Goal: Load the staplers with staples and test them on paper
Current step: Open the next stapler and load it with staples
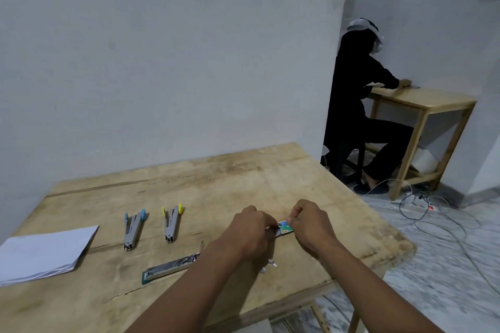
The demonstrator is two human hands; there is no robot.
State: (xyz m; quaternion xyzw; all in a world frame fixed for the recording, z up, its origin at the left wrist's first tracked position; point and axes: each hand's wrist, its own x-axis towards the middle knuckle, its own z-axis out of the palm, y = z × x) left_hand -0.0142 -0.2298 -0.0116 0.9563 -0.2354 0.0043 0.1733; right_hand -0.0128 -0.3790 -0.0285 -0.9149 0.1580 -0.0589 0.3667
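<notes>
Pale tan wooden table, stained darker in patches. White paper stack. Grey stapler with blue tips; grey stapler with yellow tips; silver stapler on green base. Small green-and-blue staple box. White walls.

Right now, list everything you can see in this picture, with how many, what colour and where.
stapler, blue tips: one, grey, opened, left of centre on the table
stapler, yellow tips: one, grey, opened, beside the blue one
green-based stapler: one, opened flat, near front edge
paper stack: one, white, far left
staple box: one, small, teal and blue, held between both hands
table: one, worn wood
second table: one, wood, right background
seated person: one, dark clothes, at that table
cables: several, on the floor
left hand, right hand: fingers on the box
</notes>
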